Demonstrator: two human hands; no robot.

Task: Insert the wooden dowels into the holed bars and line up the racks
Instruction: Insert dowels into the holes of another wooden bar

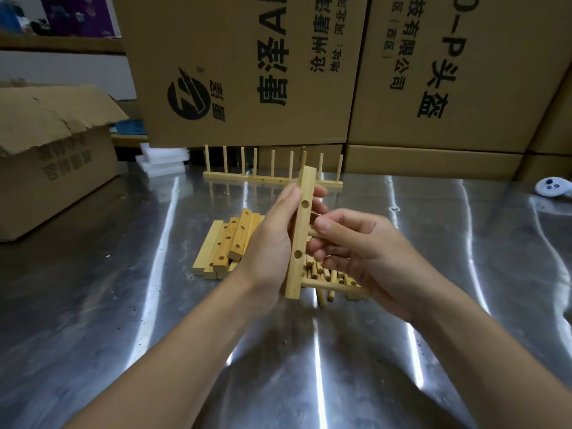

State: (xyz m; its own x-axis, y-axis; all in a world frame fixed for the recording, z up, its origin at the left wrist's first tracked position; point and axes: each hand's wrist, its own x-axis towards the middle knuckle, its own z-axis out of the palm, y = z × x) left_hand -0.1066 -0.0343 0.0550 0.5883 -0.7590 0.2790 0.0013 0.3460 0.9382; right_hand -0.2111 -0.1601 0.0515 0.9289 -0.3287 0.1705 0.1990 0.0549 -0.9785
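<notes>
My left hand point(272, 243) grips a holed wooden bar point(301, 230), held nearly upright above the metal table, two holes facing me. My right hand point(359, 252) pinches a wooden dowel point(313, 233) whose tip meets the bar's right side between those holes. A stack of holed bars point(226, 246) lies on the table left of my hands. A pile of loose dowels point(331, 280) lies under my right hand, partly hidden. Finished racks point(272, 176) with upright dowels stand in a row at the back.
Large printed cardboard boxes point(247, 66) wall off the back of the shiny metal table point(154, 305). An open torn box point(52, 156) stands at the left. White foam pieces point(161, 159) lie behind it. A white controller point(554, 187) rests at the far right.
</notes>
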